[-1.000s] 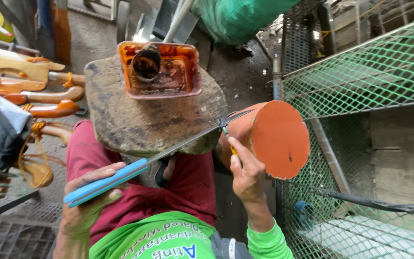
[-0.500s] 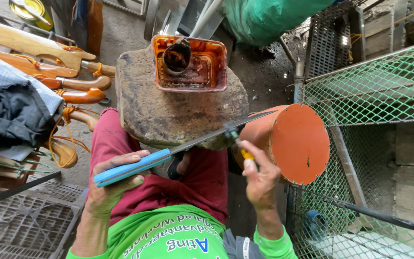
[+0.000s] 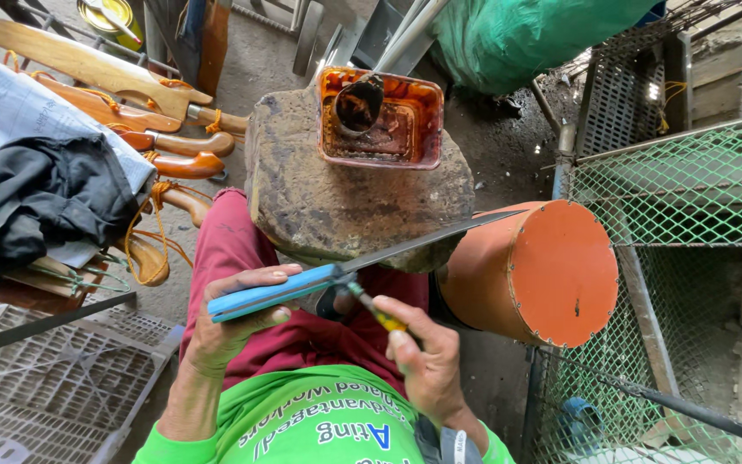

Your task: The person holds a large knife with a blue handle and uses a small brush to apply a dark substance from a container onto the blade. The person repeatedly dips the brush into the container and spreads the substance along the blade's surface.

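Fingers of our left hand (image 3: 238, 322) were wrapped round the blue handle of a long steel blade (image 3: 427, 243) lying across the near edge of the stone block (image 3: 302, 198). Our right hand (image 3: 422, 361) pinched a thin yellow-handled tool (image 3: 380, 314) at the handle's joint. We judged the blade stiff and sharp, safest held by the handle.

Few packages or labels are showing around you. A round yellow tin (image 3: 106, 15) is sitting open at the top left corner. Your green shirt (image 3: 319, 425) is carrying white and blue printed lettering across the chest. No signs or screens are appearing anywhere in view.
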